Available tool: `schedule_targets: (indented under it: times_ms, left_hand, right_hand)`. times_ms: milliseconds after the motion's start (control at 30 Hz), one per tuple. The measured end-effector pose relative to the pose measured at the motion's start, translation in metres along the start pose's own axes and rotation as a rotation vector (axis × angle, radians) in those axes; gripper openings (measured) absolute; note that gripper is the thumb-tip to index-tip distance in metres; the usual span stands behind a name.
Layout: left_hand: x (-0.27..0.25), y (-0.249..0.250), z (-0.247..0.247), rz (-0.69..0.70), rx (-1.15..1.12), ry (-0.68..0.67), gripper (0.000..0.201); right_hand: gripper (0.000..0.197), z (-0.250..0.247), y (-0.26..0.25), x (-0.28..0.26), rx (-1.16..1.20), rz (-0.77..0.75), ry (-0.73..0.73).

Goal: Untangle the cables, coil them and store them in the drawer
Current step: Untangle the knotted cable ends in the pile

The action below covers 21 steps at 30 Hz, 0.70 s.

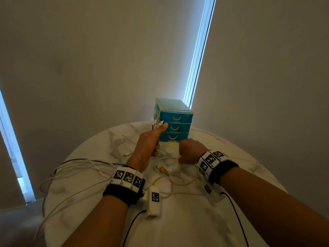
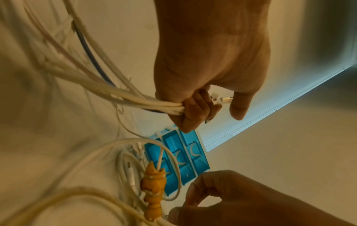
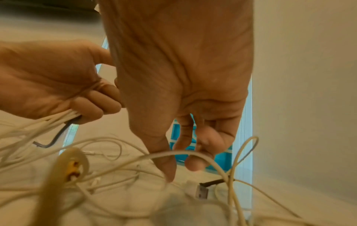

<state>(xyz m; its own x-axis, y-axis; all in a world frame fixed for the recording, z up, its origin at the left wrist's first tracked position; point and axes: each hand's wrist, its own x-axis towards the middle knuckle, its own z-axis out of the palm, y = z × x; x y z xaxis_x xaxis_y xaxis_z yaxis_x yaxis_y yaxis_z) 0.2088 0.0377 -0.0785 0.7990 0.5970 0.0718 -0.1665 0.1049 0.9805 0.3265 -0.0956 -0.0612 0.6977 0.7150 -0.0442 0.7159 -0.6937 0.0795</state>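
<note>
A teal three-drawer unit (image 1: 174, 120) stands at the far side of the round marble table (image 1: 195, 220), all drawers closed. My left hand (image 1: 151, 145) is raised in front of it and grips a bundle of white cables (image 2: 135, 97) with one dark cable among them. Connector ends (image 2: 222, 99) stick out past the thumb. A loose tangle of white cables (image 1: 169, 170) with a yellow clip (image 2: 154, 183) lies between my hands. My right hand (image 1: 188, 152) hovers over it with fingers curled and the thumb (image 3: 166, 165) pointing down. A white loop (image 3: 183, 152) crosses in front; whether it is pinched is unclear.
Long white cable strands (image 1: 58, 172) trail over the table's left edge. A small white marked module (image 1: 154, 200) and thin dark leads (image 1: 235, 216) lie near my wrists. A wall and bright window strip (image 1: 197, 56) stand close behind the drawer unit (image 2: 181, 152).
</note>
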Motion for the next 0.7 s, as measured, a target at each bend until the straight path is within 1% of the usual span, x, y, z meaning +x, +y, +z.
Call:
schedule_targets:
  times_ms: [67, 100, 133, 167, 200, 233, 267, 333, 367, 400, 467, 533, 633, 700]
  left_hand:
    - [0.001, -0.005, -0.002, 0.028, 0.063, -0.037, 0.034]
    - [0.002, -0.008, -0.004, 0.043, 0.127, -0.083, 0.037]
    - [0.001, -0.010, -0.005, 0.040, 0.232, -0.143, 0.040]
    - [0.001, -0.012, -0.006, 0.024, 0.375, -0.200, 0.039]
    - [0.001, -0.014, -0.007, -0.008, 0.522, -0.241, 0.039]
    - [0.004, -0.017, -0.008, -0.046, 0.636, -0.250, 0.042]
    - [0.007, -0.019, -0.009, -0.075, 0.704, -0.219, 0.044]
    - [0.013, -0.020, -0.015, -0.082, 0.736, -0.111, 0.036]
    - [0.016, -0.021, -0.018, -0.061, 0.728, -0.045, 0.030]
    - [0.017, -0.021, -0.022, -0.038, 0.708, 0.022, 0.028]
    - [0.020, -0.023, -0.028, 0.005, 0.616, 0.144, 0.031]
    - [0.021, -0.026, -0.031, 0.031, 0.485, 0.220, 0.031]
    - [0.025, -0.031, -0.033, 0.024, 0.376, 0.222, 0.025]
    - [0.025, -0.027, -0.033, 0.003, 0.286, 0.231, 0.029]
  right_hand:
    - [0.041, 0.003, 0.002, 0.000, -0.005, 0.017, 0.024]
    - [0.043, 0.006, 0.003, 0.000, -0.025, 0.029, 0.008]
    - [0.043, 0.010, 0.003, 0.000, -0.047, 0.041, -0.008]
    - [0.041, 0.013, 0.003, 0.000, -0.061, 0.049, -0.013]
    - [0.038, 0.013, 0.004, 0.001, -0.065, 0.058, -0.011]
    - [0.034, 0.010, 0.004, 0.002, -0.058, 0.060, -0.008]
    - [0.029, 0.006, 0.005, 0.002, -0.043, 0.054, -0.002]
    - [0.018, -0.011, 0.009, 0.001, 0.011, 0.037, 0.044]
    - [0.014, -0.022, 0.012, 0.001, 0.053, 0.034, 0.091]
    - [0.013, -0.035, 0.017, 0.000, 0.097, 0.039, 0.156]
    - [0.017, -0.066, 0.030, -0.001, 0.190, 0.062, 0.328]
    - [0.014, -0.104, 0.046, -0.005, 0.298, 0.087, 0.528]
    - [0.006, -0.162, 0.065, -0.015, 0.463, 0.083, 0.897]
    - [0.009, -0.203, 0.077, -0.022, 0.574, 0.080, 1.160]
